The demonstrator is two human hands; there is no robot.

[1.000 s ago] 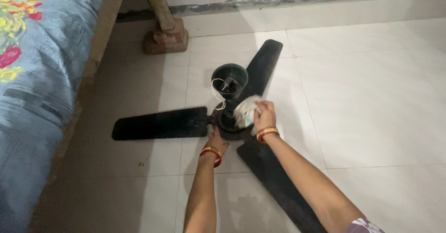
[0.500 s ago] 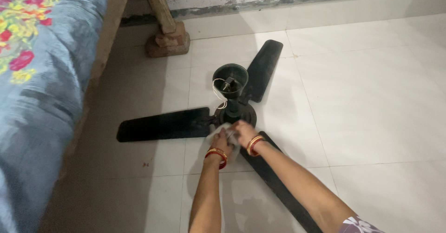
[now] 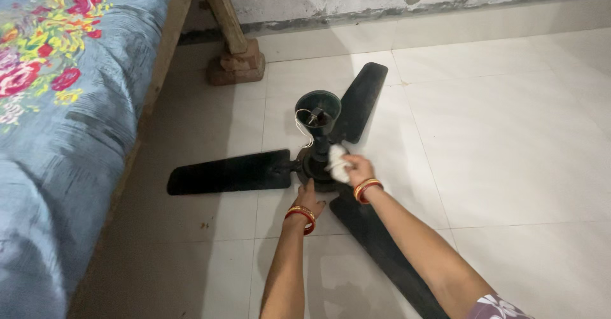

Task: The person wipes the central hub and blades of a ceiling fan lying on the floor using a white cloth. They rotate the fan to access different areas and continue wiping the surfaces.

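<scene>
A black ceiling fan lies on the floor beside the bed. Right hand clamps a white cloth against its hub, mid-wipe; left hand, fingers apart, steadies the hub's near edge.

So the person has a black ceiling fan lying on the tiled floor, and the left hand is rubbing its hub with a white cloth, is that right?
Not quite. The head view shows the white cloth in the right hand, pressed to the hub of the black ceiling fan. The left hand only rests at the hub's near edge. The fan does lie on the tiled floor.
</scene>
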